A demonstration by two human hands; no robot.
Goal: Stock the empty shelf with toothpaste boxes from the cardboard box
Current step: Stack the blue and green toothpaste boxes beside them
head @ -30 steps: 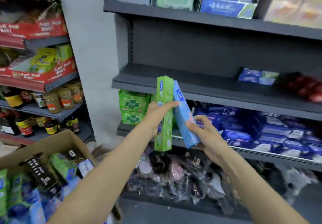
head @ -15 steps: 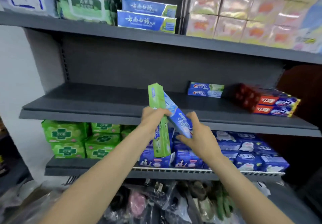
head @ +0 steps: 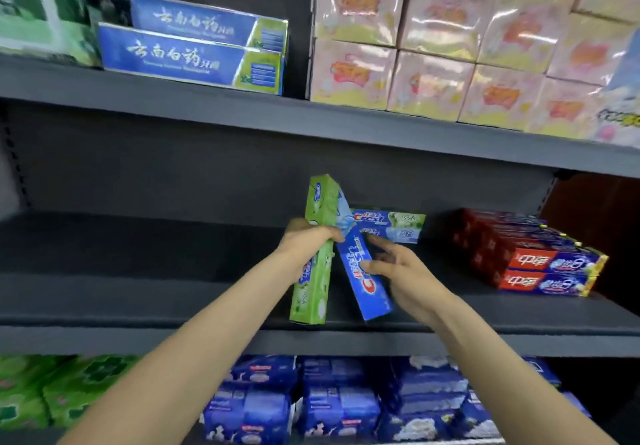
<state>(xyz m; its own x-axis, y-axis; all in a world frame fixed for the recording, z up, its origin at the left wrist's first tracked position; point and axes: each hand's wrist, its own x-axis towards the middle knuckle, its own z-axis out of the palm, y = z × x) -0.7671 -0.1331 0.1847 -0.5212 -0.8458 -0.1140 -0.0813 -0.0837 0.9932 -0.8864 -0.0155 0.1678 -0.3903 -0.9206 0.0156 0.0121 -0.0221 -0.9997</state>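
**Two toothpaste boxes held up over the middle shelf**

Since half a second ago the view has closed in on the shelving and both hands have risen: the boxes, which then hung over the shelf's front edge with the row below behind them, now stand against the dark shelf board and back panel.

Nearest, the left hand (head: 308, 236) grips the green toothpaste box (head: 313, 271) about its middle, fingers curled round it; the box stands nearly upright, its lower end at the front lip of the grey middle shelf (head: 138, 306). Just beside it, the right hand (head: 398, 271) holds the blue toothpaste box (head: 363, 278), which leans with its top towards the green one, where the two touch near the left hand's fingertips. The right thumb presses on the box's printed face, the index finger reaches out along its right edge, and the other fingers are behind it, unseen.

Further back on the same shelf a Crest box (head: 394, 224) lies flat against the back panel, just behind the right hand's fingertips. To the right, well apart, sits a stack of red boxes (head: 530, 257). Above, blue boxes (head: 194, 53) and pink packs (head: 450, 46) fill the upper shelf.
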